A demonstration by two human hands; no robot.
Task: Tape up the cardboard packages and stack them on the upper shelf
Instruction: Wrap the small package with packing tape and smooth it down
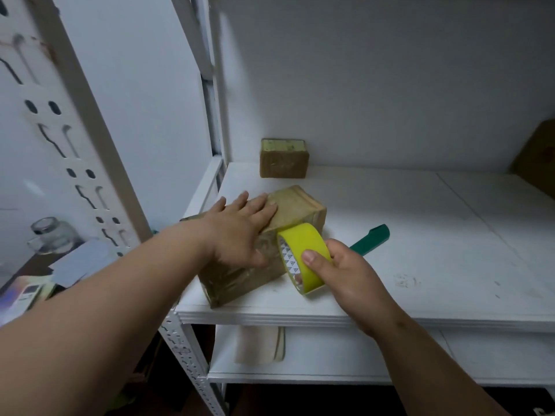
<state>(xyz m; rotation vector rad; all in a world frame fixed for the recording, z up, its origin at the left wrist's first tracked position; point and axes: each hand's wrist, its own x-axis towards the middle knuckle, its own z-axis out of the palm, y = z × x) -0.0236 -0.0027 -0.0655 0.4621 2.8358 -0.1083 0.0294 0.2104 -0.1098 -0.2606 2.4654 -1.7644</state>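
Your left hand (240,226) lies flat, fingers straight, pressing on top of the cardboard package (264,244) that sits near the front left corner of the white shelf (420,229). Your right hand (345,274) grips the yellow tape roll (303,256), thumb curled over its outer face, with the roll touching the package's right side. Just behind that hand a green-handled cutter (371,238) lies on the shelf, partly hidden by your fingers. A second, smaller cardboard package (283,159) stands against the back wall, well apart from the first. At the far right edge a brown box (537,154) is only partly in view. A folded pale cloth (259,343) rests on the lower shelf (360,358) beneath. To your left, past the perforated white upright (90,163), a glass jar (51,232) stands on a cluttered surface
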